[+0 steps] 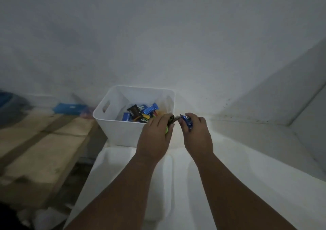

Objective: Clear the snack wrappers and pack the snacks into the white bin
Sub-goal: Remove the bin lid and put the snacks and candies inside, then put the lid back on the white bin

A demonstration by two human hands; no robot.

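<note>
The white bin (118, 132) stands on a white-covered surface (178, 180), close to the pale wall (158, 35) behind it, with a slot handle cut in its left side. Inside it lies a loose heap of snack packets (141, 114) in blue, black and orange, piled toward its right and near sides. Both hands hover at the bin's near right corner. The left hand (155, 138) is over the near rim, its fingers curled round a dark packet with a green edge (169, 124), of which only a sliver shows past the knuckles. The right hand (197, 132) is just to the right of the bin, fingers and thumb pinching a blue packet (186, 121) whose tip points toward the bin. The two packets nearly meet between the hands; whether they touch cannot be told. To the left of the bin lie bare wooden planks (35, 141), and beyond its far left corner sits a flat blue box (69, 108), blurred. The picture is dim, so the print on most packets is unreadable.
</note>
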